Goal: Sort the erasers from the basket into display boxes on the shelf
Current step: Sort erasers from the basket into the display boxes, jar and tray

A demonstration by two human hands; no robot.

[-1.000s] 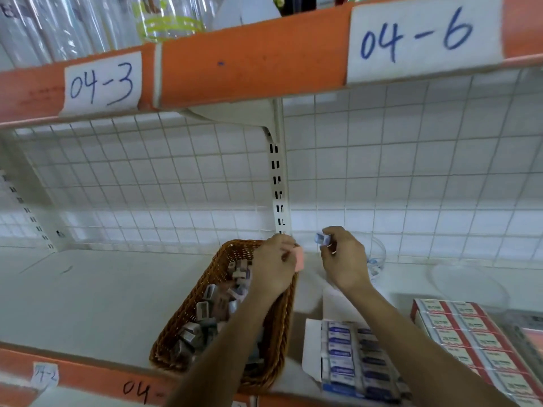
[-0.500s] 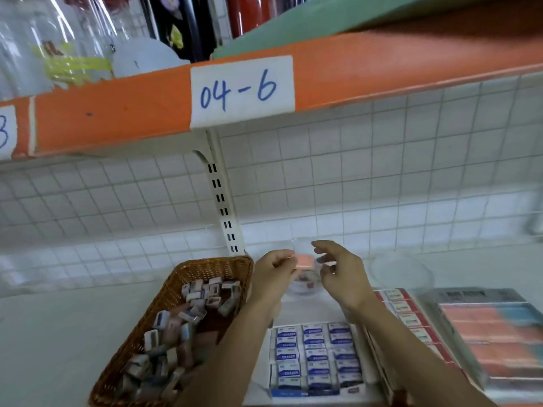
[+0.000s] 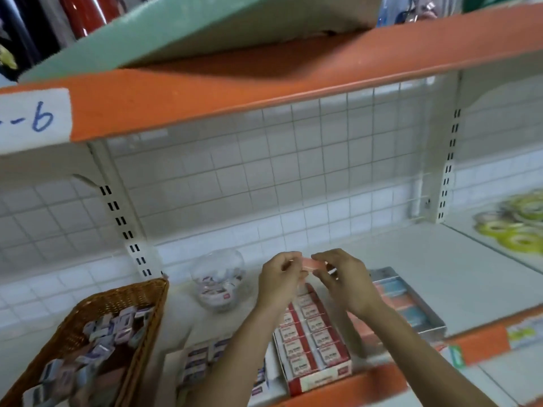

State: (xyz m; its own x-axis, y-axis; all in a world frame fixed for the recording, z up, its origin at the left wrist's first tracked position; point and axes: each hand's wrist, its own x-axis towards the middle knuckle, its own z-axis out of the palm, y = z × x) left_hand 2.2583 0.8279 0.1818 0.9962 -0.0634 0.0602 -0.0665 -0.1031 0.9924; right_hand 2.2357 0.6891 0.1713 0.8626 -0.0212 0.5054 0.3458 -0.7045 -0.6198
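Both hands hold a small pink eraser (image 3: 312, 263) between them above the shelf. My left hand (image 3: 280, 277) pinches its left end and my right hand (image 3: 342, 279) pinches its right end. Under them stands a red display box (image 3: 316, 336) filled with white-and-red erasers. A box of blue-labelled erasers (image 3: 202, 362) lies to its left, partly hidden by my left forearm. At the right sits a grey tray (image 3: 411, 304) with pink and blue erasers. The wicker basket (image 3: 97, 306) at the lower left holds several mixed erasers.
A clear round jar (image 3: 219, 279) with small erasers stands behind the boxes, by the slotted upright (image 3: 123, 224). Rolls of yellow-green tape (image 3: 517, 227) lie on the shelf section at far right. An orange upper shelf edge (image 3: 264, 83) hangs overhead. White shelf surface (image 3: 411, 248) shows behind the tray.
The view has swung right, so the basket now sits at the far left. The pink eraser, held by my left hand before, is now pinched by both hands above the red box.
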